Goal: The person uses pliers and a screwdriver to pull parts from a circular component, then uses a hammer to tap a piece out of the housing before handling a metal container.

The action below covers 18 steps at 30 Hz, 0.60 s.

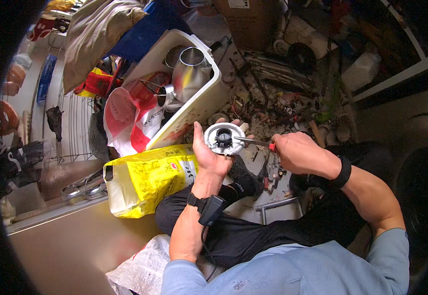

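Disc [224, 138]: white round rim with a black ring-shaped centre, face up on the left palm, above the floor [243, 211] and just beyond the near right corner of the crate.
Left hand [211, 160]: palm up, cradling the disc from beneath; the thumb stands by its left edge, fingertips show past its far edge.
Right hand [300, 153]: closed round the red handle of the screwdriver [254, 142].
Screwdriver tip: at the disc's right side, beside the black centre; whether it presses there or only hovers, I cannot tell.
Disc's weight: probably light, since one palm bears it.
Disc's feel: likely stiff, the smooth rim perhaps a little slippery; the black centre looks like the more fragile part.
Disc's hold: best taken by opposite edges of the rim, fingers clear of the centre and the screwdriver tip.
Crate [215, 73]: white, beyond the left hand, with steel vessels [192, 73] by its far right corner.
Bag [150, 172]: yellow, against the crate's near edge, left of the left wrist.
Floor: littered with small scraps beyond the hands.
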Available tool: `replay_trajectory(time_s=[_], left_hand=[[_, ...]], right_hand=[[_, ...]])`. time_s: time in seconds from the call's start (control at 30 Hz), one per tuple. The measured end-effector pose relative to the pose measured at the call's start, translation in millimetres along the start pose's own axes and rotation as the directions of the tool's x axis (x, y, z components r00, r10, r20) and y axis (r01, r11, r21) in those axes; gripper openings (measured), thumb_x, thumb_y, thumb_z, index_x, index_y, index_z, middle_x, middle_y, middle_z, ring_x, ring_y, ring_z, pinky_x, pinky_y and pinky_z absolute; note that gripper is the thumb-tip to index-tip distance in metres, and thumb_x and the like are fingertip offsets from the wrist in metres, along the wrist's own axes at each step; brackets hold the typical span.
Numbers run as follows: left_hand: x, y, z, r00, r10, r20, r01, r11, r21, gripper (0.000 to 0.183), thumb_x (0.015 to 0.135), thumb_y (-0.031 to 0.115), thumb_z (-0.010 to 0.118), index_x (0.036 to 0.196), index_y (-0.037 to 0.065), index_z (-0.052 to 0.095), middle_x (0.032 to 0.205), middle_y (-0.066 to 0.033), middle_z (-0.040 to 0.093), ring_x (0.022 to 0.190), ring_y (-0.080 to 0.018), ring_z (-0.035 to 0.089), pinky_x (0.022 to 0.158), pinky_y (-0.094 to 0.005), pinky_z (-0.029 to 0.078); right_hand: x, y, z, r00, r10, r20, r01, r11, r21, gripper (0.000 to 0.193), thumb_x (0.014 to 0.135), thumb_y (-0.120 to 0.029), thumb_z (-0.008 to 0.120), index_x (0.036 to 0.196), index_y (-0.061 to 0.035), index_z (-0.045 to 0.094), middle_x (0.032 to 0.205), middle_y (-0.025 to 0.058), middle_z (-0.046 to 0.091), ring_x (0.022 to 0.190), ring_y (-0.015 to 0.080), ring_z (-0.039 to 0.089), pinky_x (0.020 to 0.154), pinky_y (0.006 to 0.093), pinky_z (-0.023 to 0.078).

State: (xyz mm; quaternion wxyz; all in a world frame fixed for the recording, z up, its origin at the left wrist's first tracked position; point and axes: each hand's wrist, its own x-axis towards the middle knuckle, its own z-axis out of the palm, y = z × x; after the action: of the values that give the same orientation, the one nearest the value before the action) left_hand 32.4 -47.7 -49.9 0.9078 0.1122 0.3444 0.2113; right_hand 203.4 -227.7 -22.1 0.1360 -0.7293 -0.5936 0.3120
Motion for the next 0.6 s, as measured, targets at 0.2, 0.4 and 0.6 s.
replay_trajectory(time_s=[0.2, 0.4, 0.6], left_hand=[[3, -2, -3, 1.0, -0.03, 0.002, 0.03, 0.999, -0.04, 0.076, 0.102, 0.067, 0.038, 0.131, -0.001, 0.054, 0.136, -0.0366, 0.054, 0.13, -0.0552, 0.051, 0.104, -0.0786, 0.038], [0, 0, 0, 0.974, -0.049, 0.222, 0.046, 0.999, 0.02, 0.073, 0.103, 0.062, 0.042, 0.14, 0.001, 0.052, 0.143, -0.0325, 0.052, 0.134, -0.0526, 0.049, 0.107, -0.0742, 0.039], [-9, 4, 16, 0.948, -0.04, 0.317, 0.038, 0.999, 0.01, 0.066, 0.102, 0.056, 0.047, 0.141, 0.004, 0.054, 0.15, -0.0261, 0.049, 0.137, -0.0473, 0.049, 0.109, -0.0701, 0.04]], right_hand=[[-2, 2, -1, 0.983, -0.087, -0.159, 0.062, 0.986, -0.157, 0.017, 0.08, -0.008, 0.064, 0.092, 0.0034, 0.06, 0.083, 0.0241, 0.069, 0.077, 0.0432, 0.07, 0.07, 0.0525, 0.056], [-6, 3, -7, 0.993, -0.071, -0.098, 0.059, 0.991, -0.122, 0.019, 0.077, -0.005, 0.064, 0.093, 0.0035, 0.058, 0.084, 0.0228, 0.067, 0.08, 0.0445, 0.068, 0.074, 0.0537, 0.054], [-18, -5, -21, 0.996, -0.006, 0.084, 0.0, 0.997, 0.074, 0.02, 0.078, -0.005, 0.062, 0.095, 0.0045, 0.058, 0.084, 0.0246, 0.067, 0.083, 0.0456, 0.068, 0.073, 0.0532, 0.053]])
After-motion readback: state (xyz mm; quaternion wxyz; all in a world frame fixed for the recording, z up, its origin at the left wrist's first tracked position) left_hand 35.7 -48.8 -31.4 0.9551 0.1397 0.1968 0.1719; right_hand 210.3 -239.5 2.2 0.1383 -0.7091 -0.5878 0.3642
